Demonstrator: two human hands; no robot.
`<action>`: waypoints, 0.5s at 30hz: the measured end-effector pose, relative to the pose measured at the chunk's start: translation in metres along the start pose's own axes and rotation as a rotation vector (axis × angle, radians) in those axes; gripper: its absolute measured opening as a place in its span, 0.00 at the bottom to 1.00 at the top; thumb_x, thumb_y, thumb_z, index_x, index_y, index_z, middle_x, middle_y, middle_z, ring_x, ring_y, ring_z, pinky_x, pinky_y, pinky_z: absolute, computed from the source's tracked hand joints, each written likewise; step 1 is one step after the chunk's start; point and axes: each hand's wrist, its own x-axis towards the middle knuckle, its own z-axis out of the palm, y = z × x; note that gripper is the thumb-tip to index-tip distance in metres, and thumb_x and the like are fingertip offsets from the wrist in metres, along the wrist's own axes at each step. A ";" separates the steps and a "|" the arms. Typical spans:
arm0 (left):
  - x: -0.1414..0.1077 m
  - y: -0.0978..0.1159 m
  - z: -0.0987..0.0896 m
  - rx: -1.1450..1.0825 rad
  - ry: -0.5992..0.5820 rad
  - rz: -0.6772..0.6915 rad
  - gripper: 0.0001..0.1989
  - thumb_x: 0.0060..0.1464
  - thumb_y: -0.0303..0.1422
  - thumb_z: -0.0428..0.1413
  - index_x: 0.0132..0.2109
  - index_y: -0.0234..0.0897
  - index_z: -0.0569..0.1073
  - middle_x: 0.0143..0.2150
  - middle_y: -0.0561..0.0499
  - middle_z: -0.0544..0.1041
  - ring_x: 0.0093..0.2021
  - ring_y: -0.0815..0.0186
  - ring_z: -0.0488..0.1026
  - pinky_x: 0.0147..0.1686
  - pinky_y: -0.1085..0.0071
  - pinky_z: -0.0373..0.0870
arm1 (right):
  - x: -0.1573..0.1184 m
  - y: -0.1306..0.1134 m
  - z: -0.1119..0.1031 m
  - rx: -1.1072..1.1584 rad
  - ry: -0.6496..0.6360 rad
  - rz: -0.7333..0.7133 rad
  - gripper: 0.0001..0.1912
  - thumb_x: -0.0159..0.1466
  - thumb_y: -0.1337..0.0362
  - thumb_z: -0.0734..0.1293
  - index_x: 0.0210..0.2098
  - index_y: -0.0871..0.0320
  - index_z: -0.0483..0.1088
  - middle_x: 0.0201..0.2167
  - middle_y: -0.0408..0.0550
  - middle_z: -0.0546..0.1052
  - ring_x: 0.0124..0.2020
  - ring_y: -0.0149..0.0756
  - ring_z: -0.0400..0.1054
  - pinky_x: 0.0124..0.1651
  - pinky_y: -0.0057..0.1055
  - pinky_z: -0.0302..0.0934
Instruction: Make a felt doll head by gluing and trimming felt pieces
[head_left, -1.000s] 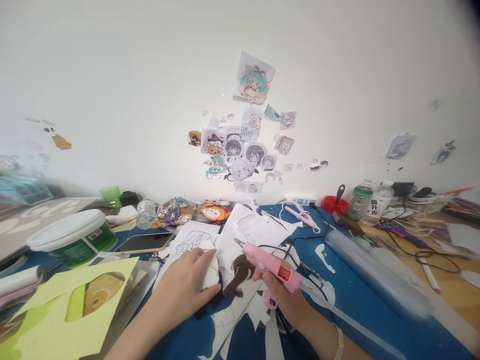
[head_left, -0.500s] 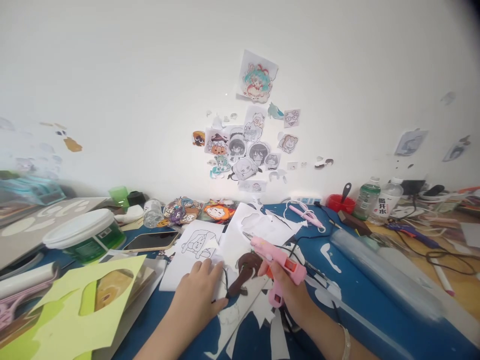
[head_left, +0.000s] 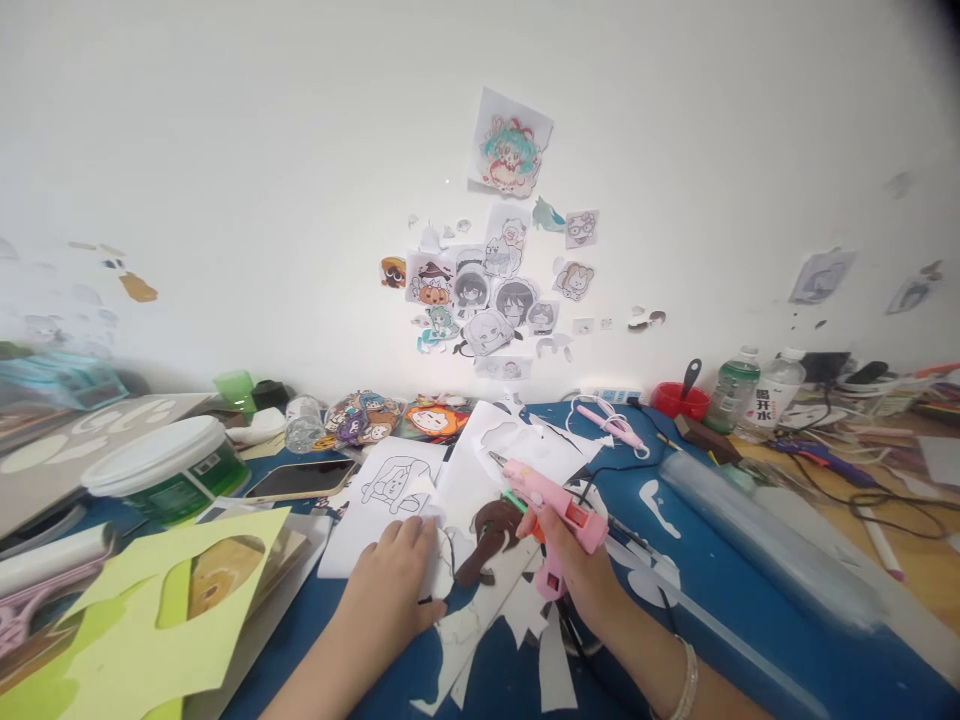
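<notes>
My right hand (head_left: 574, 560) grips a pink hot glue gun (head_left: 551, 495), its metal nozzle pointing up and left over white paper. My left hand (head_left: 394, 580) lies palm down with the thumb spread, its fingertips on the lower right of a white sheet with a cartoon line drawing (head_left: 394, 485). Between the two hands is a dark brown cut-out piece (head_left: 487, 535), partly behind the glue gun. Torn white paper scraps (head_left: 480, 630) lie just below it.
A yellow-green cut sheet (head_left: 187, 620), a lidded tub (head_left: 165, 465) and a phone (head_left: 304, 480) are on the left. Right of the glue gun lie a clear plastic roll (head_left: 765, 540) and cables. Two bottles (head_left: 772, 390) and a red bowl (head_left: 679, 400) stand behind.
The view has shifted slightly. My left hand has moved a little left, and the glue gun has shifted slightly. My grip on it is the same.
</notes>
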 end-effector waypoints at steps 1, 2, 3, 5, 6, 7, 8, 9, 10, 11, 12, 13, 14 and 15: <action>0.000 0.000 -0.001 0.005 -0.004 -0.001 0.35 0.41 0.32 0.55 0.59 0.32 0.61 0.58 0.34 0.65 0.56 0.46 0.60 0.49 0.54 0.62 | -0.001 -0.002 0.001 -0.030 0.029 0.009 0.21 0.58 0.45 0.61 0.24 0.57 0.70 0.13 0.39 0.60 0.16 0.29 0.52 0.21 0.28 0.48; 0.000 0.000 -0.001 0.009 -0.005 -0.002 0.35 0.40 0.31 0.55 0.59 0.33 0.61 0.57 0.34 0.65 0.56 0.46 0.60 0.49 0.55 0.62 | -0.001 -0.004 0.002 -0.059 0.063 0.012 0.21 0.58 0.45 0.62 0.24 0.57 0.70 0.13 0.38 0.61 0.16 0.28 0.51 0.21 0.28 0.48; 0.000 0.001 0.000 0.011 -0.001 -0.002 0.35 0.40 0.30 0.54 0.59 0.33 0.61 0.57 0.35 0.65 0.56 0.47 0.61 0.49 0.55 0.62 | -0.002 -0.007 0.003 -0.076 0.090 0.007 0.21 0.58 0.46 0.62 0.23 0.57 0.70 0.13 0.39 0.61 0.16 0.28 0.51 0.21 0.28 0.48; 0.000 0.001 0.001 0.008 0.010 0.000 0.35 0.40 0.30 0.54 0.59 0.33 0.61 0.57 0.35 0.66 0.56 0.47 0.61 0.48 0.55 0.62 | -0.004 -0.012 0.006 -0.057 0.102 -0.022 0.20 0.59 0.47 0.62 0.23 0.57 0.70 0.14 0.39 0.62 0.17 0.29 0.53 0.21 0.28 0.49; 0.000 0.001 0.002 0.005 0.015 0.003 0.34 0.40 0.30 0.54 0.58 0.32 0.62 0.57 0.35 0.66 0.56 0.47 0.61 0.48 0.55 0.62 | -0.004 -0.014 0.007 -0.040 0.104 -0.043 0.20 0.59 0.47 0.62 0.23 0.56 0.70 0.14 0.40 0.63 0.18 0.30 0.55 0.22 0.28 0.49; 0.000 0.001 0.002 0.004 0.020 0.008 0.34 0.40 0.31 0.54 0.58 0.32 0.62 0.56 0.35 0.66 0.55 0.47 0.61 0.48 0.55 0.62 | -0.005 -0.016 0.008 -0.027 0.109 -0.061 0.20 0.59 0.48 0.62 0.22 0.56 0.70 0.15 0.41 0.64 0.19 0.31 0.56 0.22 0.28 0.50; -0.001 0.002 0.002 0.004 0.020 0.013 0.33 0.40 0.31 0.54 0.57 0.31 0.63 0.56 0.34 0.66 0.55 0.47 0.61 0.48 0.55 0.62 | -0.005 -0.016 0.009 -0.025 0.115 -0.071 0.19 0.59 0.48 0.63 0.22 0.56 0.70 0.16 0.41 0.65 0.20 0.31 0.57 0.23 0.28 0.50; -0.001 0.002 0.003 0.008 0.018 0.019 0.32 0.40 0.31 0.53 0.57 0.31 0.63 0.56 0.34 0.66 0.55 0.47 0.61 0.48 0.55 0.63 | -0.004 -0.016 0.009 -0.031 0.123 -0.074 0.19 0.59 0.48 0.63 0.22 0.56 0.70 0.16 0.41 0.65 0.21 0.31 0.58 0.23 0.28 0.51; -0.001 0.002 0.002 0.014 0.015 0.023 0.32 0.40 0.32 0.53 0.56 0.30 0.64 0.55 0.34 0.66 0.54 0.47 0.61 0.47 0.55 0.63 | -0.004 -0.016 0.009 -0.039 0.127 -0.073 0.20 0.59 0.48 0.63 0.21 0.56 0.70 0.17 0.42 0.65 0.21 0.31 0.58 0.23 0.28 0.51; -0.002 0.002 0.002 0.021 0.014 0.026 0.32 0.40 0.32 0.53 0.56 0.30 0.64 0.54 0.35 0.67 0.54 0.47 0.62 0.47 0.55 0.63 | -0.003 -0.014 0.009 -0.046 0.126 -0.068 0.20 0.59 0.48 0.63 0.21 0.56 0.70 0.17 0.42 0.65 0.21 0.31 0.58 0.23 0.28 0.51; -0.002 0.002 0.002 0.026 0.013 0.027 0.31 0.40 0.31 0.53 0.55 0.30 0.65 0.54 0.35 0.67 0.54 0.47 0.62 0.47 0.56 0.64 | -0.002 -0.012 0.009 -0.050 0.121 -0.062 0.20 0.58 0.48 0.63 0.21 0.57 0.70 0.17 0.42 0.65 0.20 0.31 0.57 0.22 0.28 0.51; -0.002 0.002 0.001 0.028 0.013 0.027 0.30 0.39 0.31 0.53 0.54 0.31 0.66 0.53 0.35 0.68 0.53 0.47 0.62 0.46 0.56 0.64 | -0.001 -0.010 0.009 -0.052 0.111 -0.054 0.20 0.58 0.47 0.63 0.22 0.57 0.70 0.17 0.42 0.65 0.19 0.30 0.57 0.21 0.28 0.51; -0.003 0.002 0.001 0.027 0.016 0.029 0.30 0.39 0.31 0.53 0.54 0.31 0.66 0.53 0.35 0.68 0.53 0.47 0.62 0.46 0.56 0.64 | -0.001 -0.008 0.009 -0.055 0.104 -0.046 0.20 0.58 0.47 0.63 0.22 0.57 0.70 0.17 0.42 0.64 0.18 0.29 0.55 0.20 0.27 0.50; -0.003 0.002 0.000 0.023 0.019 0.032 0.30 0.39 0.31 0.54 0.54 0.32 0.66 0.52 0.35 0.68 0.53 0.47 0.62 0.46 0.56 0.64 | -0.001 -0.007 0.009 -0.061 0.102 -0.030 0.20 0.57 0.47 0.63 0.22 0.57 0.70 0.17 0.41 0.64 0.17 0.28 0.54 0.19 0.27 0.49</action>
